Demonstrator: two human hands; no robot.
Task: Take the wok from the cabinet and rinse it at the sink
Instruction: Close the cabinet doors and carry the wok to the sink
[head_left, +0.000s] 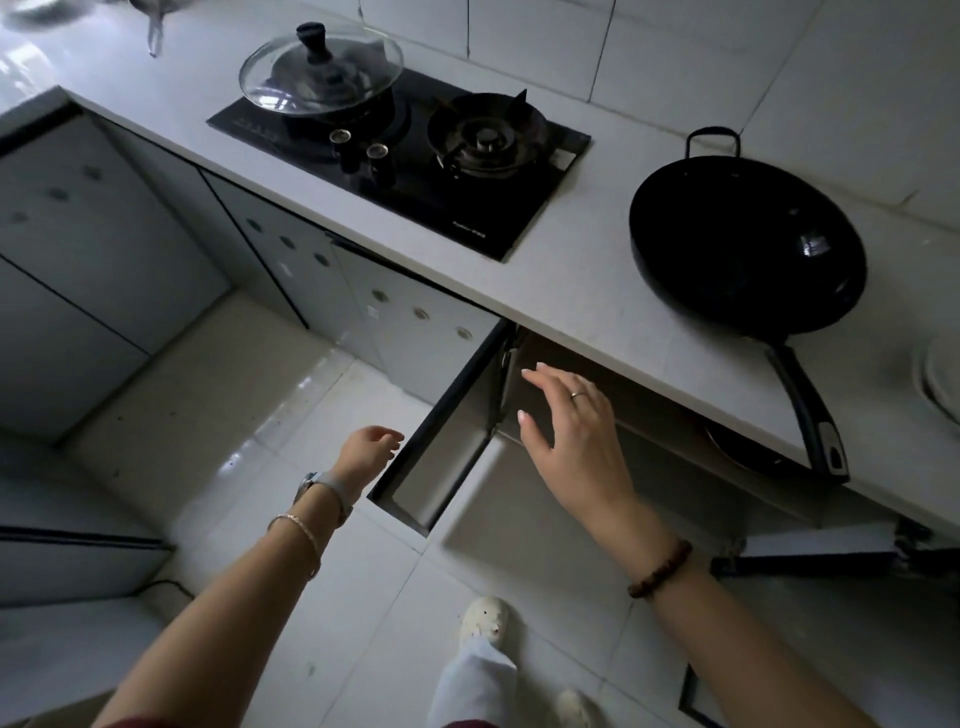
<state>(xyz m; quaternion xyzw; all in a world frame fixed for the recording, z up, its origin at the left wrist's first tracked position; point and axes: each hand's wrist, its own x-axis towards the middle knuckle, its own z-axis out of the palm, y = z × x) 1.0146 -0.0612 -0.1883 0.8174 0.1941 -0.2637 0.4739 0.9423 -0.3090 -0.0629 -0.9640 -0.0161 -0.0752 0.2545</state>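
Note:
A black wok (743, 244) with a long black handle sits on the white counter (571, 291) at the right, its handle jutting over the front edge. Below it the cabinet stands with both doors swung out: the left door (441, 431) and the right door (810, 561). My left hand (366, 449) hovers by the left door's outer edge, fingers loosely curled, holding nothing. My right hand (571, 421) is spread flat in front of the cabinet opening, fingers straight, close to the left door's inner face. Another dark pan (748, 452) lies partly hidden inside the cabinet.
A black two-burner gas hob (405, 156) sits in the counter, with a glass lid (322, 70) over its left burner. White plates (940, 374) show at the right edge. Closed cabinet doors run to the left. My foot (483, 621) stands on the tiled floor.

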